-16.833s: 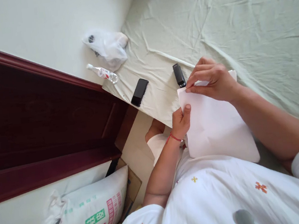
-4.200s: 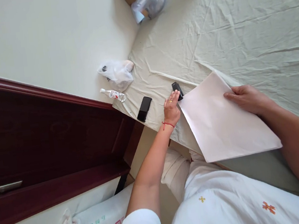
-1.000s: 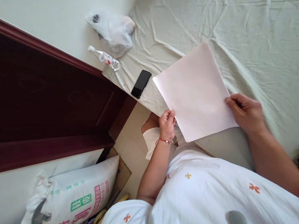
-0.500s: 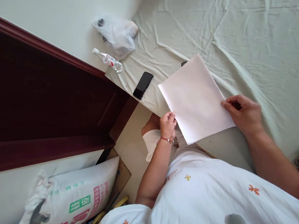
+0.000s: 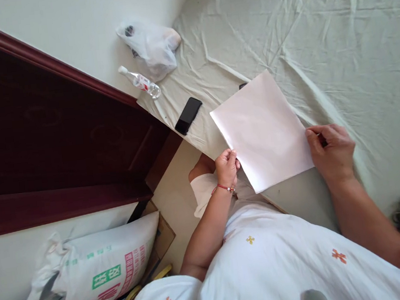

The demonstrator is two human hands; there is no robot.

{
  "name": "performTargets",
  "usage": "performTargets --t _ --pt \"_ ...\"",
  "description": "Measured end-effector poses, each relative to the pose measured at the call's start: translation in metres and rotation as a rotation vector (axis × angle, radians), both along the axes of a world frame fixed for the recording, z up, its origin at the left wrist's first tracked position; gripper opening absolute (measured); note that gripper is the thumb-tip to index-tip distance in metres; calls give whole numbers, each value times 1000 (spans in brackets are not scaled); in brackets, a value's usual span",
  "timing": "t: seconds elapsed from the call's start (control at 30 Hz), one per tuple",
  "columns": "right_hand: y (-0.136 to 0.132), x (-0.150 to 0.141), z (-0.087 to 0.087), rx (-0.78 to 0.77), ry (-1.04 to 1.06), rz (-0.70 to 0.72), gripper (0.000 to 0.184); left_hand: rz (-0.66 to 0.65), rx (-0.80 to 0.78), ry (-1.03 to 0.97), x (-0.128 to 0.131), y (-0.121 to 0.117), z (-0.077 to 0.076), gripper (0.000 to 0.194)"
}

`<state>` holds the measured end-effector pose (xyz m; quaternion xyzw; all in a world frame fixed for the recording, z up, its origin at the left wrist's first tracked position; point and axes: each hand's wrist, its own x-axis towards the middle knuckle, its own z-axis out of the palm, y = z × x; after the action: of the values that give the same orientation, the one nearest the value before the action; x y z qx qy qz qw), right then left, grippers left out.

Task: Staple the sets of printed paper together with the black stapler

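Person's left hand [image 5: 226,167] pinching left edge of white paper [image 5: 263,131], grip closed; paper spanning between hands, over edge of bed [image 5: 376,86]; right hand [image 5: 334,155] curling at right edge, pinch unclear. Light, even holding probably keeping paper uncreased.

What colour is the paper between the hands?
The paper looks plain white with a faint pinkish tint, best seen in the head view.
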<state>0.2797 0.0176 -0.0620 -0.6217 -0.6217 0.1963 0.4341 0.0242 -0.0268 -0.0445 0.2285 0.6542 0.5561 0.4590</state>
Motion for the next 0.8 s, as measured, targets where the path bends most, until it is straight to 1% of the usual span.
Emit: performTargets --t 0.1,0.17,0.23,0.43,0.53,0.63,0.73,0.8 --pt "1 0 -3 49 -120 8 25 17 -17 -3 -1 1 0 42" --pt "0 0 -5 50 -160 1 26 22 -17 -11 -1 2 0 44" --pt "0 0 -8 47 -178 -2 27 24 -11 -15 -1 3 -1 46" --pt "0 -1 -13 111 -157 -14 26 1 -18 -22 -3 1 0 53" --pt "0 -1 -12 90 -177 -10 27 7 -15 -25 -2 0 3 56" --pt "0 1 -8 23 -209 20 28 14 -9 -35 -2 0 4 57" --pt "0 0 -4 -32 -196 39 26 20 -1 -34 -2 1 2 54" --pt "-1 -1 -2 -34 -165 30 25 23 6 -28 -2 0 -1 53"
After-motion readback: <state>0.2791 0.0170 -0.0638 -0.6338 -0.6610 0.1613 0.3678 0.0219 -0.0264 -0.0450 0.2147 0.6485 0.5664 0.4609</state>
